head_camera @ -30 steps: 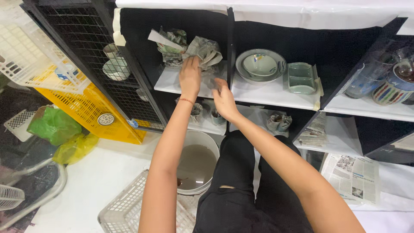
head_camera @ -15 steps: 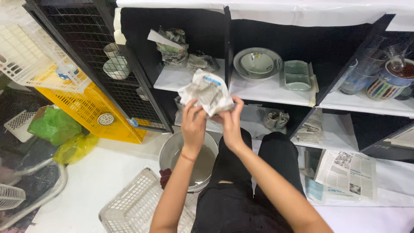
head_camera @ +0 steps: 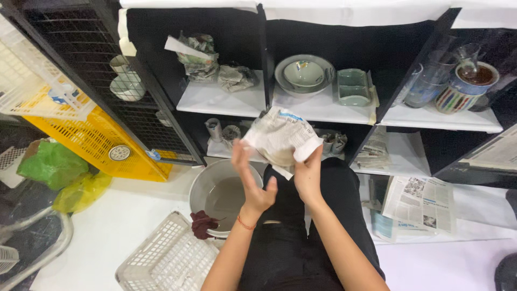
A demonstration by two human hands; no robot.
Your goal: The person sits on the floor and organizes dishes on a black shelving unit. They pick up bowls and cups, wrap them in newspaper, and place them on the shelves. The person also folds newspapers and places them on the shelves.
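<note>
Nearest me sat a white basket and a steel basin. Above the basin, my right hand gripped the newspaper bundle from beneath, fingers closed on its lower right edge. My left hand was spread wide, touching its left side. Beyond stood shelves holding bowls.

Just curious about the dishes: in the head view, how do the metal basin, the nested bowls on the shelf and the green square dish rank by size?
1. Metal basin, though it's nearer the camera.
2. Nested bowls.
3. Green square dish.
</note>
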